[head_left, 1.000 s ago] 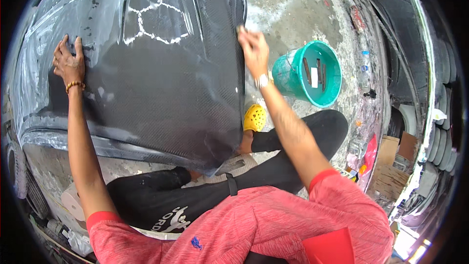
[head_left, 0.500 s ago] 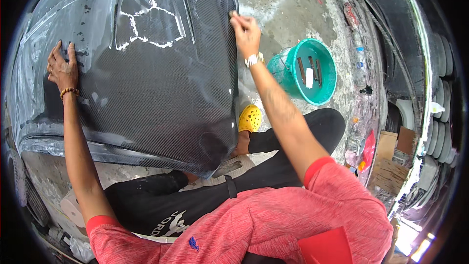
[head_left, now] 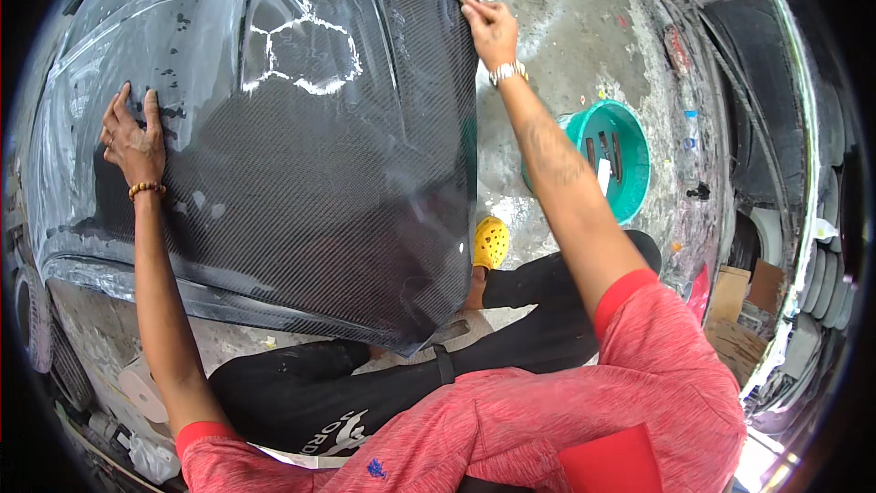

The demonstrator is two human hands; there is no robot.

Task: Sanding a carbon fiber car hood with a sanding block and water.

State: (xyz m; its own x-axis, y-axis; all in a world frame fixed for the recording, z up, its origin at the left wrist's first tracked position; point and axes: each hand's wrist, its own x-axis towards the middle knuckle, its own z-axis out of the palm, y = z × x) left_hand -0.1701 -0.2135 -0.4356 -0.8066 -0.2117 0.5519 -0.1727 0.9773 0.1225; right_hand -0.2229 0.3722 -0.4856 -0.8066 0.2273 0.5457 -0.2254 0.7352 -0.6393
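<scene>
A large dark carbon-fibre car hood spreads out before me. Pale, whitish wet residue covers its left side. My left hand rests on that side with fingers spread, holding nothing. At the far right edge of the hood is my right hand, its fingers pinched together at the rim. A small dark bit shows at the fingertips, too little to name. Bright hexagon-shaped reflections lie on the raised middle section.
Right of the hood, a green bucket holds water, dark strips and a white piece; my forearm partly covers it. My yellow clog stands by the hood's edge. Dark car parts line the right side. A paper roll lies lower left.
My right hand has slid farther away along the hood's right edge, still pinched. The left hand stays on the surface. The whole view has shifted slightly.
</scene>
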